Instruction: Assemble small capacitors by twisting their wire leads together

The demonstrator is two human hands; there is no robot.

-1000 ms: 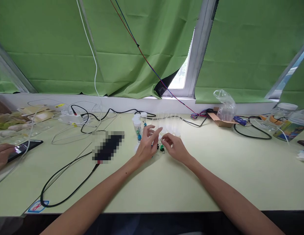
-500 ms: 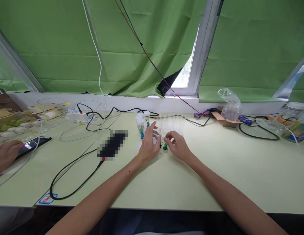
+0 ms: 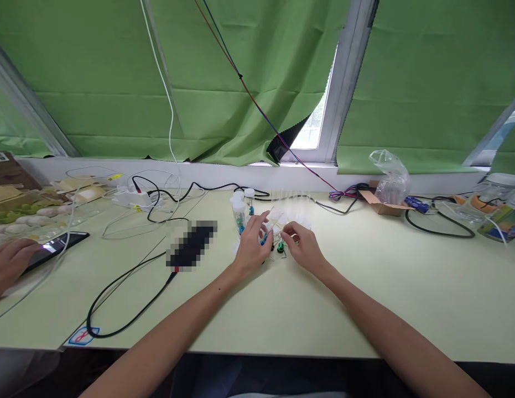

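Note:
My left hand (image 3: 253, 240) is closed around a clear plastic tube (image 3: 275, 217), tilted with its upper end to the right. A small blue part (image 3: 264, 239) shows by its fingers. My right hand (image 3: 303, 243) has thumb and fingers pinched together just above a small green part (image 3: 281, 247) on the table; whatever is between the fingertips is too small to make out. Close by lies a thin L-shaped piece (image 3: 284, 255). Left of my left hand stand white-capped clear tubes (image 3: 238, 214) with blue and green parts inside.
Clear tubes (image 3: 296, 203) stand behind my hands. A black cable runs to a blurred dark device (image 3: 193, 245) on the left. Another person's hand (image 3: 12, 260) rests on a phone (image 3: 58, 249). An open cardboard box (image 3: 384, 205) with a plastic bag sits at the back right.
The tube in my left hand has tilted further, and a blue part now shows by those fingers. My right fingertips have shifted slightly right, over the green part.

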